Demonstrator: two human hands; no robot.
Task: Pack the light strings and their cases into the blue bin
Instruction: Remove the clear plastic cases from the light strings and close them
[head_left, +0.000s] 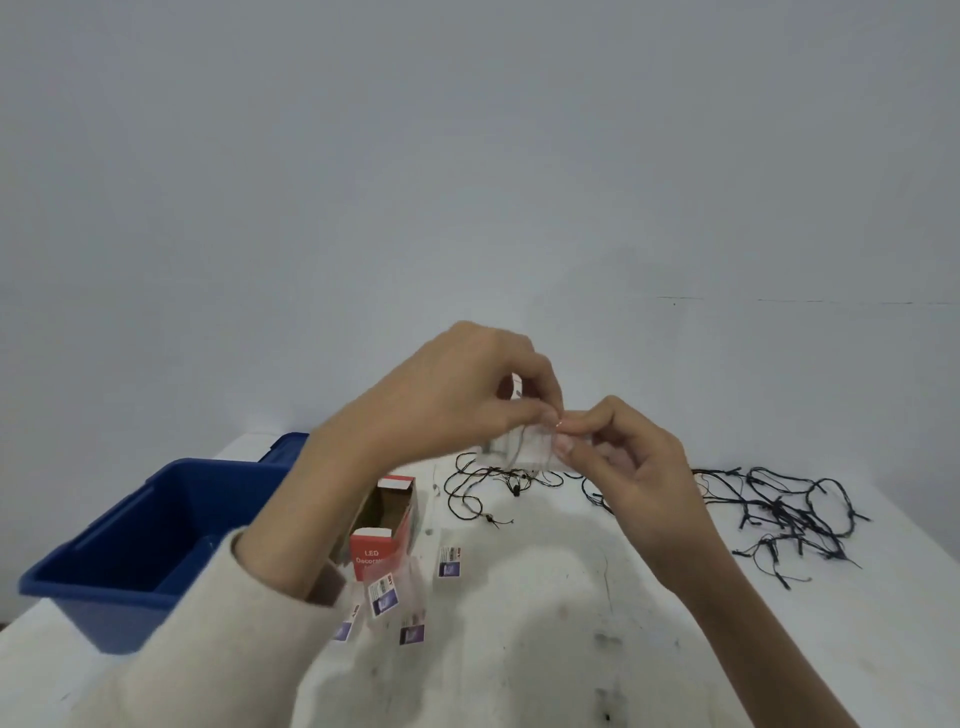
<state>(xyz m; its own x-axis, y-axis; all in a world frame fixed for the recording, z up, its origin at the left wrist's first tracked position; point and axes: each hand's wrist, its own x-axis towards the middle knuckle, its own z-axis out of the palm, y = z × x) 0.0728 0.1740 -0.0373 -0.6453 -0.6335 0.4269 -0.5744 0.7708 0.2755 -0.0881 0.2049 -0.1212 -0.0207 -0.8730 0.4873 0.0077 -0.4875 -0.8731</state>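
Glossy plastic blue bin (130, 545), printed red cardboard box (387, 525), stained matt white table (545, 649).

The red box (375, 557) flap reads "LED" above a cut-off "Decora"; the small cards' print is illegible.

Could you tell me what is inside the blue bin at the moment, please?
The blue bin shows only bare blue walls and floor where its interior is visible; no light strings or cases appear in it. The near wall and the left sleeve hide part of the bottom.

Clear case (519, 447) behind hands, blurred
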